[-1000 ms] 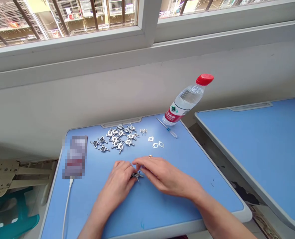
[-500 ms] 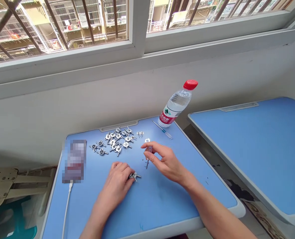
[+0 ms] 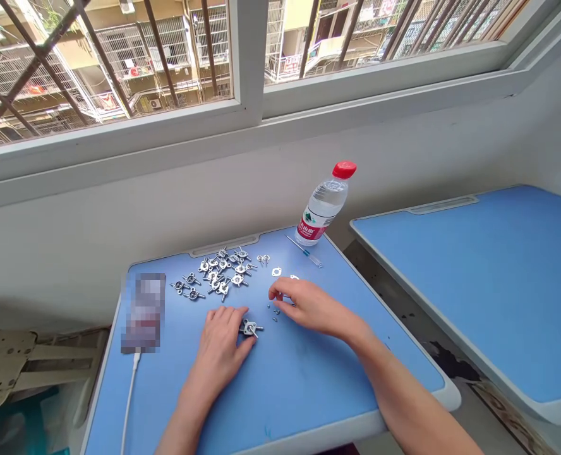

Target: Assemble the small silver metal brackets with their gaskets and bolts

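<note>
My left hand (image 3: 221,338) rests on the blue desk with thumb and fingers apart around a small metal fitting (image 3: 249,328) with thin stems. The fitting lies on the desk in the gap between thumb and index finger. My right hand (image 3: 309,305) hovers to the right with thumb and fingertips together; what they hold, if anything, is hidden. Several tiny screws (image 3: 276,311) lie just below its fingertips. Behind that hand are a flat metal gasket plate (image 3: 277,272) and a second plate (image 3: 294,277), partly covered by the hand.
A cluster of similar fittings (image 3: 222,270) lies at the back, with several darker ones (image 3: 193,294) to its left. Two small parts (image 3: 263,258), a clear-handled screwdriver (image 3: 305,251) and a water bottle (image 3: 322,208) are farther right. A phone (image 3: 143,313) with cable lies left.
The clear-handled tool in my right hand no longer shows. My left fingers have spread, exposing more of the fitting. The view has shifted slightly.
</note>
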Tool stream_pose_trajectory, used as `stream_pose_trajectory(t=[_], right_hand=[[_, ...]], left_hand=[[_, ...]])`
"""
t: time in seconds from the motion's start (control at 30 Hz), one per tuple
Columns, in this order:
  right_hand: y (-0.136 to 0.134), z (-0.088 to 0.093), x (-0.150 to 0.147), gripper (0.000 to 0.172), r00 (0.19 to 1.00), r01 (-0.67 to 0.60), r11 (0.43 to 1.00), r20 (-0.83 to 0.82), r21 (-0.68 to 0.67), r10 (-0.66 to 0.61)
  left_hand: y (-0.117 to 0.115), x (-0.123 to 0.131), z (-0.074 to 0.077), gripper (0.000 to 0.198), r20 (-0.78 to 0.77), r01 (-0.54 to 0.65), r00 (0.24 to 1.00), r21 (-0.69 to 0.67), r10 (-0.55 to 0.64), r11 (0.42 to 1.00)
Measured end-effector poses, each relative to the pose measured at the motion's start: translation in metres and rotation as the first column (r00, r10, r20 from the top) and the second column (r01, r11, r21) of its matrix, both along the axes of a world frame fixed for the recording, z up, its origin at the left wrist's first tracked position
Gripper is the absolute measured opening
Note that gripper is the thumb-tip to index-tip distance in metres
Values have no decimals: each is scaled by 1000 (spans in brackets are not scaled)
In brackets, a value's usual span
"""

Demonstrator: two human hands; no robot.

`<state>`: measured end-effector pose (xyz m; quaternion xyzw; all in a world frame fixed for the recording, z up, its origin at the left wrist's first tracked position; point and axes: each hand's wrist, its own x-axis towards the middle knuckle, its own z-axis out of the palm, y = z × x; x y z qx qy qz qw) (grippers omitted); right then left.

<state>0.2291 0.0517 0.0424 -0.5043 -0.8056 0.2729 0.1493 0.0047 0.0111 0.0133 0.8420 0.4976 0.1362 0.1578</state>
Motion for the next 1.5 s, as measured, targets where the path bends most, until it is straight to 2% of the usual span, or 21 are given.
stream_pose_trajectory(t=[0.1,0.23,0.33,0.47,0.57,0.7,0.83,1.13,1.27,1.5], right_hand=[[3,-4,1,19,995,-3,999,104,-36,7],[4,-8,-4,21,989,9,1000,149,-21,-6],[5,-8,-10,23,982,3,1000,187,-26,2],[4,-8,-17,19,970,-23,999,240,-48,34],[4,-8,-21,19,964,-35,998,263,-43,46],[3,-10,-21,21,954,-36,999,297,-29,43],[4,-12,-18,18,965,-9,999,261,-31,17],[5,-5,-17,22,961,39,998,276,-50,-24],[6,-5,-16,22,976,25,997,219,-67,-10],[7,-11,-14,24,982,-1,998,187,-57,11]], left_hand=[[-1,-3,6,44,15,-27,999,-77,29,997],[-3,-6,15,46,97,-16,995,-211,37,977],[-4,-7,19,42,111,-8,993,-262,38,965],[-2,-10,16,34,109,-17,993,-172,36,985],[-2,-11,13,38,161,24,987,-90,-9,996],[-3,-8,11,43,188,104,978,-90,-85,991],[-3,-6,11,36,160,139,980,-116,-119,984],[-1,-4,9,9,76,48,996,-146,-37,988],[-2,-3,13,9,70,-13,997,-189,26,982],[1,-5,12,8,129,-16,990,-248,49,969]])
